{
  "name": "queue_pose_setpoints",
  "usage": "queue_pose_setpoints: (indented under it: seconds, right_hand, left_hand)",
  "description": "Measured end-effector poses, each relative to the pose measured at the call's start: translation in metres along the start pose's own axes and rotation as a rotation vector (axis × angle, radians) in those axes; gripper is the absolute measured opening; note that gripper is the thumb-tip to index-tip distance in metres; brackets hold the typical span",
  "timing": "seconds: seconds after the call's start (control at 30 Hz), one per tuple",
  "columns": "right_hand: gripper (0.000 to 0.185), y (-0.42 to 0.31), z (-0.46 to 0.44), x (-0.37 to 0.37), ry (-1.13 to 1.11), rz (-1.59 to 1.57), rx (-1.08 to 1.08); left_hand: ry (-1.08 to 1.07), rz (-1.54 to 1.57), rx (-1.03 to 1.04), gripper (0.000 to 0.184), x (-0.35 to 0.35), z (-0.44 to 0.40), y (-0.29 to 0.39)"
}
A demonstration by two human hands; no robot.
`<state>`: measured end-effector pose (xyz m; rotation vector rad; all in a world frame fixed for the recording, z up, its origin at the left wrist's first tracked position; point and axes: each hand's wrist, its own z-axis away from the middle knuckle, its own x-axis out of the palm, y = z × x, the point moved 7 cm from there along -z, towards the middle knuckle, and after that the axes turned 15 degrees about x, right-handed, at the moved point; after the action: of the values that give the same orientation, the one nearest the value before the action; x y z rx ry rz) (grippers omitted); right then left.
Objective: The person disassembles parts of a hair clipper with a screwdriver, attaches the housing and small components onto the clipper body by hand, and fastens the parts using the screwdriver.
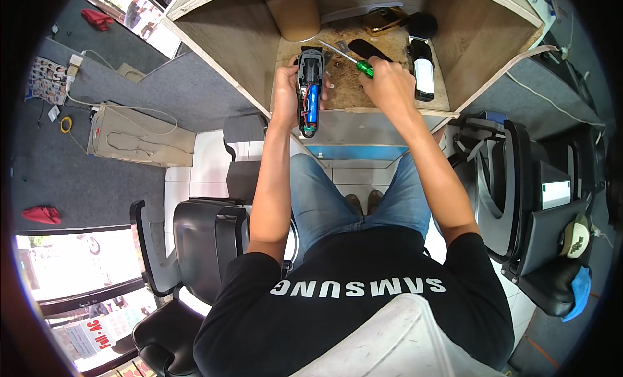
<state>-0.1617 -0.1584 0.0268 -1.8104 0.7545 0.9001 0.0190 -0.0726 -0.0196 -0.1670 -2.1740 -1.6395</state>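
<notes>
My left hand point(285, 96) is closed around an opened hair clipper point(311, 65), held upright over the cubby's front edge. Its cover is off, so a blue battery point(313, 103) and red wires show in the lower half. In my right hand point(392, 85) is a screwdriver point(365, 68) with a green handle. The metal shaft points up and left, its tip just above the clipper's head; whether they touch I cannot tell. A second clipper point(423, 75), black and white, lies to the right of my right hand. Behind the screwdriver lies a dark elongated piece point(367, 50).
The wooden cubby point(493, 46) has walls on both sides. At its back stand a brown cylinder point(291, 13), a gold-coloured item point(384, 20) and a dark brush point(422, 24). Black salon chairs point(201, 247) flank me. A cardboard-coloured box point(139, 137) with a cable is at left.
</notes>
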Motion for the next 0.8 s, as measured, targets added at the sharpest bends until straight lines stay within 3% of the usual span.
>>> queue_pose_setpoints:
  seconds: [0.27,0.4,0.53,0.8]
  right_hand:
    - [0.023,0.020,-0.006,-0.002,-0.048,-0.461,0.087]
    - [0.022,0.019,-0.003,-0.003,-0.178,-0.842,0.110]
    - [0.024,0.021,-0.003,-0.004,-0.329,-0.972,0.166]
    - [0.020,0.016,-0.001,0.000,-0.381,-0.977,0.086]
  left_hand:
    - [0.041,-0.022,-0.003,0.057,0.000,0.002,-0.004]
    - [0.003,-0.100,0.011,0.048,0.014,0.003,0.011]
    - [-0.037,-0.117,-0.009,0.045,0.019,0.004,0.011]
    - [-0.071,-0.427,0.103,0.070,0.030,0.008,0.024]
